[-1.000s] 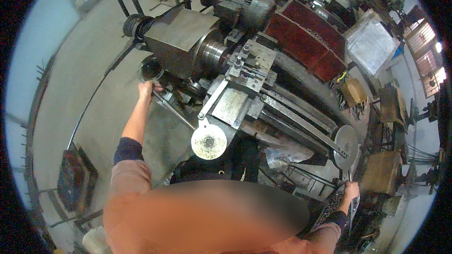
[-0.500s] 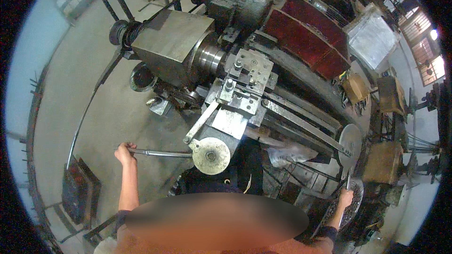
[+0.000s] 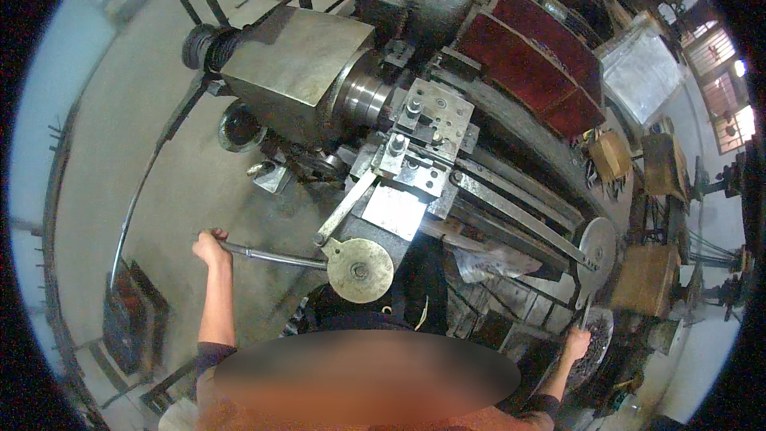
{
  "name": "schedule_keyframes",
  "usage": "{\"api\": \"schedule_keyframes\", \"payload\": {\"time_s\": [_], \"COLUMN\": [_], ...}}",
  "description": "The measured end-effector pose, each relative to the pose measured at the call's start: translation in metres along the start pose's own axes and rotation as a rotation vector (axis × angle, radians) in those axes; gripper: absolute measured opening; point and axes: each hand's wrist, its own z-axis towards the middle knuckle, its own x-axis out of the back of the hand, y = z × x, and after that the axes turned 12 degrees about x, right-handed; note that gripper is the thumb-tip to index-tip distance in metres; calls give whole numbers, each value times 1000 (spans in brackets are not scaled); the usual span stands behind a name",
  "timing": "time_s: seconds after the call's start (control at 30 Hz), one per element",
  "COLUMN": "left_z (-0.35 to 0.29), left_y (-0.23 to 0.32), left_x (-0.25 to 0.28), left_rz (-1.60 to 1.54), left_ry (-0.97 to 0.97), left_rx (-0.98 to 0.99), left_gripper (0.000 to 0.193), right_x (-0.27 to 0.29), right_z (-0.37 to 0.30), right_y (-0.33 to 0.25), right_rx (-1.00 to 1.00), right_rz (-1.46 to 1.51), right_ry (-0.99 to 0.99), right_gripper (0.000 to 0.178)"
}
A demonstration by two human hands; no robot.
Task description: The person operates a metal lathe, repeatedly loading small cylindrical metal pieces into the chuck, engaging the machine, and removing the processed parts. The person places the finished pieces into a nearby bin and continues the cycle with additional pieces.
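Machine (image 3: pixel 295 52) | left hand (image 3: pixel 211 248) curled around steel lever (image 3: pixel 279 258) | right hand (image 3: pixel 578 343) curled around handle (image 3: pixel 587 314) by grey disc (image 3: pixel 597 243)

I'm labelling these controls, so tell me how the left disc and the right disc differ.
The left disc is yellowish; the right disc is grey. The left disc looks nearly round from here; the right disc, seen at a slant, looks oval. The left disc's handle points left, in the left hand; the right disc's handle runs down the picture, in the right hand. Each meets a flat bar.
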Motion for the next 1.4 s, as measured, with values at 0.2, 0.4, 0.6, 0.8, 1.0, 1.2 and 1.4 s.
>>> {"api": "schedule_keyframes", "payload": {"time_s": [0.2, 0.4, 0.6, 0.8, 1.0, 1.2, 1.4], "left_z": [4, 31, 101, 101, 110, 94, 124], "left_y": [5, 29, 43, -25, -72, -121, -83], "left_x": [9, 39, -28, -121, -154, -157, -144], "left_rz": [136, 425, 1071, 1650, 1704, 1361, 1813], "left_ry": [-141, -227, -361, -564, -608, -615, -785], "left_rx": [64, 74, -507, -1071, -1265, -594, -1026], "left_gripper": [12, 16, 25, 34, 27, 28, 26], "right_x": [4, -7, -14, -1, -1, 35, 112], "right_z": [12, 91, 160, 128, 39, 7, 26], "right_y": [-28, 11, 20, 3, 5, -40, -121], "right_rx": [77, 280, 413, 282, 501, 423, 452], "right_rz": [23, -62, -465, -449, -151, 225, 601], "right_ry": [131, 136, 382, 379, 568, 386, 370], "right_gripper": [54, 40, 39, 48, 52, 38, 34]}}
